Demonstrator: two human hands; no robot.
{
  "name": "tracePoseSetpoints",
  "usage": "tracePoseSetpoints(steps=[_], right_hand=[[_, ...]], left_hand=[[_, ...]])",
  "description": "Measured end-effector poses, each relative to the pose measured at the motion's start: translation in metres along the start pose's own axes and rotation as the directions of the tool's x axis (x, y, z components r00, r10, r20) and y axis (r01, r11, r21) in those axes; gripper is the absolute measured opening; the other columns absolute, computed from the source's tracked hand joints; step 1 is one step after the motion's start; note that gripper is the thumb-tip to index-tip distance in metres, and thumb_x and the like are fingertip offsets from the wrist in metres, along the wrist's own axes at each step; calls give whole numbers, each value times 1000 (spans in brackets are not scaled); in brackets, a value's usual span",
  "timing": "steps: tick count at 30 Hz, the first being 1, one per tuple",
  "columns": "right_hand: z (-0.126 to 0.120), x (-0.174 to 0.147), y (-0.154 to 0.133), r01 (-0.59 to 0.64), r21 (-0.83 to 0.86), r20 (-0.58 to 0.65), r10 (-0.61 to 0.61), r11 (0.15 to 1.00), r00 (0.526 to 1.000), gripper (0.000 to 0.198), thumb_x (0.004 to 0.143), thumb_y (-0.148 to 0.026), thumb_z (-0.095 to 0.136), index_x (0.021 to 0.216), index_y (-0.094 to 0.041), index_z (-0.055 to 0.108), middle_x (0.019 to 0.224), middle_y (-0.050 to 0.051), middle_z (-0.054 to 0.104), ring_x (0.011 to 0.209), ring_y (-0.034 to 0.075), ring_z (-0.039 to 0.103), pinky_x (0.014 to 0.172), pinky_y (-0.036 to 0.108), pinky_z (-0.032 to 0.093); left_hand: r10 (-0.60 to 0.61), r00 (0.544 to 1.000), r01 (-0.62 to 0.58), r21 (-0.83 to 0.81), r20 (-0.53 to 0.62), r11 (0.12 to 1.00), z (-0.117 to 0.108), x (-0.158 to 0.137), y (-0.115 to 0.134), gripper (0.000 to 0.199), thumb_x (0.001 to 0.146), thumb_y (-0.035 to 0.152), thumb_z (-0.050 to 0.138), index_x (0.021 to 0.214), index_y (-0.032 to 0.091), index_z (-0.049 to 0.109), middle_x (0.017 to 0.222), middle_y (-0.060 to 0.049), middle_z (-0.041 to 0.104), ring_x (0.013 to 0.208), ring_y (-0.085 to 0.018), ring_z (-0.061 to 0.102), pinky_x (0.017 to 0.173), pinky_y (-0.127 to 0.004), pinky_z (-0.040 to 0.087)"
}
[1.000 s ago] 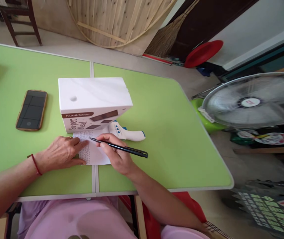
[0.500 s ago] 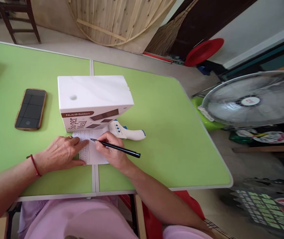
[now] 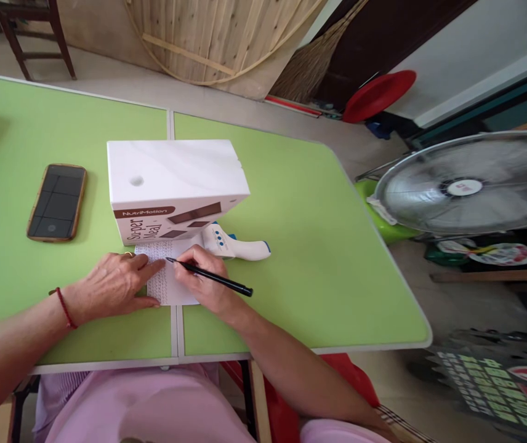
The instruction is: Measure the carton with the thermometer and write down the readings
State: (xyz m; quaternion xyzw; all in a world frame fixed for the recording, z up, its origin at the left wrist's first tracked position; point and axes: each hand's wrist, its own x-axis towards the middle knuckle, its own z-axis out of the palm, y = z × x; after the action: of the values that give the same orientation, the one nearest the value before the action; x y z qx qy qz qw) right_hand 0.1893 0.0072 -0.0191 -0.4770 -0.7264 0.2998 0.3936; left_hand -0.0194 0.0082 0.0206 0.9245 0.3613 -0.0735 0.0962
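Note:
A sheet of paper (image 3: 157, 289) with rows of small handwriting lies on the green table, its far edge against or under a white box. My left hand (image 3: 118, 280) rests on the paper's left side, fingers spread and pressing it down; a ring and a red cord bracelet show on it. In my right hand (image 3: 204, 277) is a black pen (image 3: 217, 278), gripped between thumb and fingers, with its tip at the written lines near my left index finger. Just beyond stands the white box (image 3: 175, 172) marked "NutriMotion Super Meal". A white and blue handheld thermometer (image 3: 240, 247) lies right of the box, partly hidden.
A smartphone (image 3: 57, 202) in a brown-edged case lies left of the box. The green table (image 3: 319, 258) has a pale rim and a seam down its middle. Off its right side stands a fan (image 3: 464, 184). A wooden chair (image 3: 35, 37) is at the far left.
My right hand and the pen have shifted slightly left, and the pen's back end sits a little lower and further left. My left hand, the box and the phone stay put.

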Motion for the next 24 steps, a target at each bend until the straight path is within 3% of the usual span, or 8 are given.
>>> tracePoseSetpoints(steps=[12, 17, 24], right_hand=[[-2, 1, -2, -3, 10, 16, 3, 1000, 1000, 15, 80, -20, 56, 67, -23, 49, 60, -4, 53, 53, 11, 49, 53, 25, 41], [-3, 1, -2, -59, 35, 34, 57, 998, 998, 14, 80, -25, 57, 68, -23, 51, 60, -4, 55, 52, 11, 49, 51, 24, 40], [0, 2, 0, -73, 12, -26, 73, 997, 997, 13, 78, -25, 56, 68, -24, 49, 57, -5, 53, 50, 11, 48, 50, 24, 40]], left_hand=[[-3, 1000, 3, 3, -6, 1000, 1, 0, 0, 61, 90, 52, 68, 136, 16, 54, 92, -8, 69, 75, -27, 70, 56, -32, 45], [-6, 1000, 6, 3, -5, 1000, 2, -1, 0, 62, 90, 52, 70, 138, 17, 53, 93, -8, 70, 76, -26, 70, 56, -32, 45], [1, 1000, -1, 9, -3, 1000, -1, -1, 0, 59, 90, 52, 69, 135, 16, 55, 93, -8, 69, 75, -27, 70, 56, -32, 45]])
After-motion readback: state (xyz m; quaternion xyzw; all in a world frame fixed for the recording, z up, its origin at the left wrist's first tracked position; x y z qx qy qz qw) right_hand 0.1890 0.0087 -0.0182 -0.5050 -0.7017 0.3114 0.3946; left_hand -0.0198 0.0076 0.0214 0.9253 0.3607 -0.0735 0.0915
